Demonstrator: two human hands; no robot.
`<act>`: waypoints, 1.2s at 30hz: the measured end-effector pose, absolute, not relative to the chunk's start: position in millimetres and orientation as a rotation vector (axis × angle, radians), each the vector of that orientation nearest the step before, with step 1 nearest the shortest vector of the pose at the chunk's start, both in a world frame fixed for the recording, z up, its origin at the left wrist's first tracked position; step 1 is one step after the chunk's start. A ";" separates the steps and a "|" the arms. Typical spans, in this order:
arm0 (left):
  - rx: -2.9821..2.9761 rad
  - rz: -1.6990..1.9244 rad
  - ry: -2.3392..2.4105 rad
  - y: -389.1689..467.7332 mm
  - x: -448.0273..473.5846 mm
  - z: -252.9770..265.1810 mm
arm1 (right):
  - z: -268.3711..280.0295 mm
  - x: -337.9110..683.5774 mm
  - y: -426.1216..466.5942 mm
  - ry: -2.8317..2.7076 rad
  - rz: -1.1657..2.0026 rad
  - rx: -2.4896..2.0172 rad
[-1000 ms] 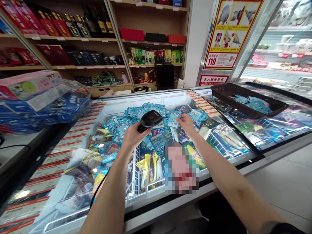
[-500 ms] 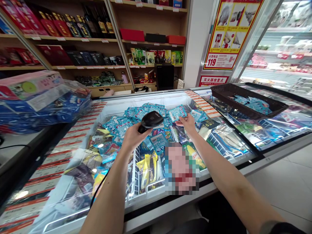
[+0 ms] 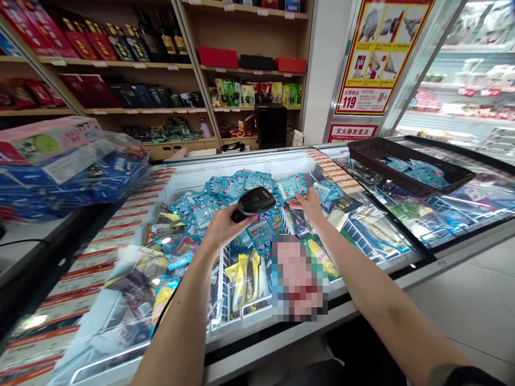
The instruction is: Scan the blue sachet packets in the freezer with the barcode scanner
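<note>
At the far left, a stack of shrink-wrapped boxes (image 3: 60, 161) sits on the worktop beside the chest freezer (image 3: 257, 327). The freezer's left compartment, under a glass lid, holds mixed wrapped ice creams (image 3: 140, 279). Further along, the open middle compartment is heaped with small blue packets (image 3: 209, 203) at the back, and wire dividers at the front separate yellow ice-cream bars (image 3: 241, 279). Above this pile, the left hand (image 3: 221, 228) has its grip closed around the handle of a black scanner (image 3: 254, 202), whose head points right. Just beside it, the right hand (image 3: 308, 203) pinches one blue packet (image 3: 293, 186) between thumb and fingers, held flat just above the heap and close to the scanner's head. To the right, a black basket (image 3: 406, 185) rests on the freezer's glass lid and holds a few more blue packets.
</note>
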State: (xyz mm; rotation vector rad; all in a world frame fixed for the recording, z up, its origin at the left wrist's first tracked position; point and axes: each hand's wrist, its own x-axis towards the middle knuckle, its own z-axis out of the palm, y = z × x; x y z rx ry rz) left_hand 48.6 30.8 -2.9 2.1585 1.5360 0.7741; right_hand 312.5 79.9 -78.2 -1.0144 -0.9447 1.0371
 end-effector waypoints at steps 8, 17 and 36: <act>2.138 0.747 1.532 29.4 50.5 -1.2 | -77.7 313.1 79.3 -0.977 1.029 -1.042; 2.132 0.742 1.525 28.9 51.1 -0.5 | -72.4 311.0 75.9 -1.017 0.995 -1.135; 2.123 0.804 1.534 31.6 48.3 -3.9 | -82.2 331.7 86.6 -0.956 0.688 -1.255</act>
